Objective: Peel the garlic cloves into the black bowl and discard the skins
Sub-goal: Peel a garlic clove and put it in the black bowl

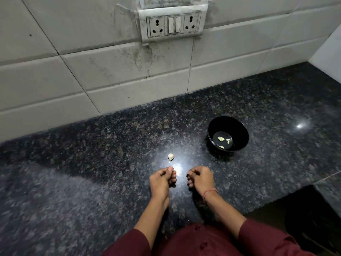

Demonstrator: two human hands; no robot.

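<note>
The black bowl stands on the dark granite counter, right of centre, with several pale peeled garlic cloves on its bottom. An unpeeled piece of garlic with a thin stem lies on the counter just beyond my left hand. My left hand rests on the counter with curled fingers, thumb and forefinger pinched together on something small that I cannot make out. My right hand rests a little to its right, below and left of the bowl, fingers curled inward with nothing visible in them.
A tiled wall with a switch and socket plate rises behind the counter. The counter's edge steps down to a dark gap at the lower right. My maroon sleeves fill the bottom edge.
</note>
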